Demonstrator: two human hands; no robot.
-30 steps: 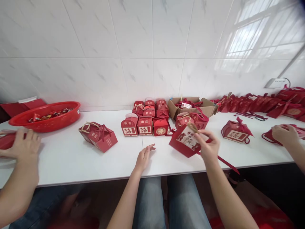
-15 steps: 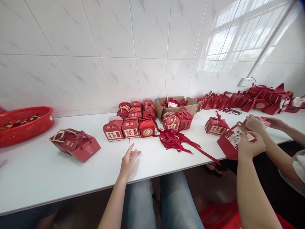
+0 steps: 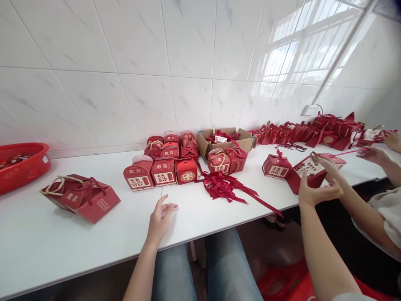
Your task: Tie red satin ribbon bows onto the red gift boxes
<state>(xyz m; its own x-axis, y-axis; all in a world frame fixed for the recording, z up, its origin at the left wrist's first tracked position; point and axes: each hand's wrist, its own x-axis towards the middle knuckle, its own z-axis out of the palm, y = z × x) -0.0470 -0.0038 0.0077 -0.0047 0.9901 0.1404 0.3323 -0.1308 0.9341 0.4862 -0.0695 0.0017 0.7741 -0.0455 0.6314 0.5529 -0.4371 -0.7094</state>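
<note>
My left hand (image 3: 160,219) hovers over the white table in front of the red gift boxes, empty, its fingers loosely apart. My right hand (image 3: 318,193) is at the near side of a red gift box (image 3: 293,179) with a printed white label; its fingers are spread, and whether the thumb touches the box is unclear. A co-worker's hand (image 3: 328,167) is at that same box. Just left of it stands a smaller red box (image 3: 275,169) with a ribbon bow. A tangle of dark red ribbon (image 3: 221,187) lies between my hands.
Several red boxes (image 3: 164,172) stand grouped by the wall, beside a cardboard box (image 3: 203,146) of ribbons. A larger red box with rope handles (image 3: 98,207) lies left, near a red basin (image 3: 37,169). Scissors (image 3: 300,148) and more boxes (image 3: 336,129) are at the right.
The view has turned slightly right. The labelled box is more upright, and my right hand's fingers have opened beside it. A co-worker's other hand has drawn a ribbon out to the right.
</note>
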